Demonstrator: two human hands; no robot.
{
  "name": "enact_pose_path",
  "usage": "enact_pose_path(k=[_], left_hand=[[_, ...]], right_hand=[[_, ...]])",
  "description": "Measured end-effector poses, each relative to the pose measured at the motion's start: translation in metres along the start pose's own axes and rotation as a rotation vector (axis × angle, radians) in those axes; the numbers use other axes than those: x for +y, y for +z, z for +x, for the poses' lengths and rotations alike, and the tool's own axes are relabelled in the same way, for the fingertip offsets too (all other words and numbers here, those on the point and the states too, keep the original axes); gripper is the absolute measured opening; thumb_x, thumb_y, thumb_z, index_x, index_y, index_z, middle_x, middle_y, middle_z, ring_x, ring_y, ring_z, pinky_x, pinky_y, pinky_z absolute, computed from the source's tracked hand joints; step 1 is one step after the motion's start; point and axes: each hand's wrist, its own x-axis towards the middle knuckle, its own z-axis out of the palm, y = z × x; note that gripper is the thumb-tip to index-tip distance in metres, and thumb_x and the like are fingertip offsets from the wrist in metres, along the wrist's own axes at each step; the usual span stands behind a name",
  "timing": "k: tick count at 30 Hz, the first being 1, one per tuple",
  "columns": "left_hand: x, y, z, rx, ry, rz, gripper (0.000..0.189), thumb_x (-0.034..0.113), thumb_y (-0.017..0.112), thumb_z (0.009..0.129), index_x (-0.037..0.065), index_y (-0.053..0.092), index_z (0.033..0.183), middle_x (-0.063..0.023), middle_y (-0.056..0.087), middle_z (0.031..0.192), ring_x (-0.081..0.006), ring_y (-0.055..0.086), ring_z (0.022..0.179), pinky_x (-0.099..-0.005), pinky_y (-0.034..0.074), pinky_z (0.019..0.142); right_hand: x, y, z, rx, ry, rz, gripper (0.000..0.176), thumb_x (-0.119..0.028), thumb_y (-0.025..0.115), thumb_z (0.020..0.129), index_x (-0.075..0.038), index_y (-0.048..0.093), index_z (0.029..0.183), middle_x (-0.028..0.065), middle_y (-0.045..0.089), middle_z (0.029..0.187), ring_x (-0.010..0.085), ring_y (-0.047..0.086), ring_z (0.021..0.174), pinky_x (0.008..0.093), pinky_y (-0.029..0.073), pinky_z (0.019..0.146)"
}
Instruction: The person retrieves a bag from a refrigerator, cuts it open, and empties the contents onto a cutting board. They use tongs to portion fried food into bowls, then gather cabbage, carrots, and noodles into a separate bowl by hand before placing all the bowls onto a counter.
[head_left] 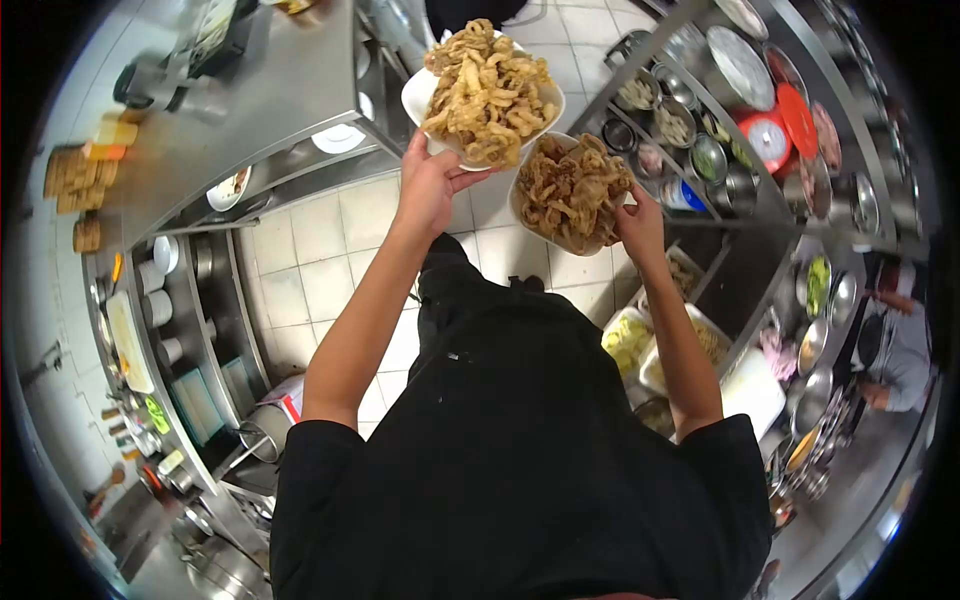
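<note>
A white bowl point(412, 98) heaped with golden fried strips point(487, 95) is held out in front of me. My left hand point(430, 185) grips its near left edge, thumb on the rim and fingers partly hidden below. Just to the right and nearer to me, a second white bowl point(583, 250) is piled with darker brown fried pieces point(570, 190). My right hand point(638, 222) holds this bowl by its right edge. The two bowls are close together, at about chest height over the tiled floor.
A steel counter point(270, 90) runs along the upper left, with plates on the shelf below. Steel racks point(680, 110) with food bowls, a red scale point(766, 140) and tubs of cut vegetables point(628, 340) stand at the right. Another person point(900, 350) is at the far right.
</note>
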Motion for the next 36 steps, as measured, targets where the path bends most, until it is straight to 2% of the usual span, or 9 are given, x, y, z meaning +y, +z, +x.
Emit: enact_pose_path(k=[12, 19, 21, 27, 29, 30, 32, 35, 36], left_hand=[[0.149, -0.213, 0.068, 0.291, 0.158, 0.028, 0.051, -0.005, 0.041, 0.078, 0.0, 0.023, 0.125, -0.0215, 0.05, 0.11, -0.0325, 0.061, 0.089, -0.0399, 0.056, 0.073], [0.161, -0.324, 0.108, 0.435, 0.157, -0.014, 0.05, -0.007, 0.043, 0.076, 0.0, 0.027, 0.123, -0.0206, 0.052, 0.106, -0.0294, 0.062, 0.085, -0.0383, 0.058, 0.066], [0.164, -0.343, 0.116, 0.455, 0.127, 0.025, 0.051, -0.007, 0.041, 0.076, 0.002, 0.028, 0.125, -0.0192, 0.048, 0.115, -0.0315, 0.059, 0.093, -0.0411, 0.055, 0.075], [0.183, -0.368, 0.119, 0.462, 0.111, -0.04, 0.052, -0.003, 0.046, 0.078, 0.001, 0.029, 0.127, -0.0187, 0.05, 0.114, -0.029, 0.059, 0.096, -0.0361, 0.053, 0.075], [0.206, -0.37, 0.104, 0.614, -0.151, 0.374, 0.044, -0.001, 0.05, 0.077, 0.003, 0.041, 0.12, -0.0173, 0.052, 0.111, -0.0214, 0.063, 0.083, -0.0277, 0.053, 0.065], [0.214, -0.359, 0.097, 0.612, -0.139, 0.375, 0.044, -0.001, 0.05, 0.077, 0.003, 0.041, 0.12, -0.0173, 0.052, 0.111, -0.0214, 0.063, 0.083, -0.0277, 0.053, 0.065], [0.233, -0.333, 0.085, 0.883, 0.242, 1.027, 0.04, 0.003, 0.058, 0.074, 0.004, 0.049, 0.114, -0.0123, 0.054, 0.108, -0.0174, 0.062, 0.083, -0.0256, 0.05, 0.064], [0.215, -0.271, 0.143, 0.547, 0.679, 1.064, 0.044, 0.009, 0.065, 0.07, 0.005, 0.05, 0.111, -0.0119, 0.053, 0.104, -0.0261, 0.058, 0.089, -0.0332, 0.048, 0.072], [0.22, -0.24, 0.158, 0.503, 0.445, 1.141, 0.046, 0.014, 0.066, 0.07, 0.006, 0.049, 0.113, -0.0142, 0.051, 0.105, -0.0312, 0.056, 0.092, -0.0371, 0.047, 0.076]], right_hand=[[-0.137, 0.172, 0.11, -0.196, -0.103, -0.014, 0.046, -0.002, 0.046, 0.071, 0.0, 0.05, 0.117, 0.0057, 0.056, 0.056, 0.0088, 0.051, 0.044, 0.0237, 0.042, 0.04], [-0.177, 0.28, 0.194, -0.292, -0.179, -0.082, 0.044, -0.003, 0.046, 0.072, 0.0, 0.051, 0.116, 0.007, 0.058, 0.058, 0.0117, 0.053, 0.044, 0.0261, 0.046, 0.041], [-0.186, 0.312, 0.218, -0.307, -0.178, -0.104, 0.044, -0.002, 0.046, 0.072, 0.0, 0.051, 0.116, 0.0078, 0.058, 0.059, 0.0129, 0.055, 0.045, 0.0267, 0.048, 0.041], [-0.211, 0.373, 0.273, -0.298, -0.238, -0.121, 0.043, -0.001, 0.047, 0.071, -0.001, 0.054, 0.113, 0.0115, 0.06, 0.06, 0.0178, 0.061, 0.05, 0.0295, 0.05, 0.041], [-0.214, 0.384, 0.289, -0.308, -0.163, -0.129, 0.049, 0.001, 0.048, 0.072, -0.005, 0.05, 0.12, 0.0077, 0.057, 0.062, 0.0126, 0.054, 0.048, 0.0285, 0.052, 0.044], [-0.218, 0.385, 0.295, -0.282, -0.185, -0.158, 0.05, 0.001, 0.048, 0.072, -0.006, 0.049, 0.122, 0.0077, 0.057, 0.062, 0.0127, 0.054, 0.049, 0.0291, 0.052, 0.044], [-0.229, 0.392, 0.301, -0.284, -0.196, -0.133, 0.051, 0.001, 0.048, 0.072, -0.006, 0.049, 0.122, 0.0078, 0.057, 0.063, 0.0129, 0.055, 0.049, 0.0291, 0.052, 0.044], [-0.225, 0.404, 0.31, -0.321, -0.174, -0.007, 0.051, 0.0, 0.048, 0.074, -0.005, 0.046, 0.125, 0.0083, 0.057, 0.064, 0.0141, 0.056, 0.05, 0.0293, 0.052, 0.044], [-0.224, 0.405, 0.308, -0.322, -0.146, 0.043, 0.047, 0.0, 0.047, 0.074, -0.003, 0.047, 0.121, 0.0134, 0.059, 0.07, 0.0183, 0.059, 0.051, 0.0303, 0.054, 0.046]])
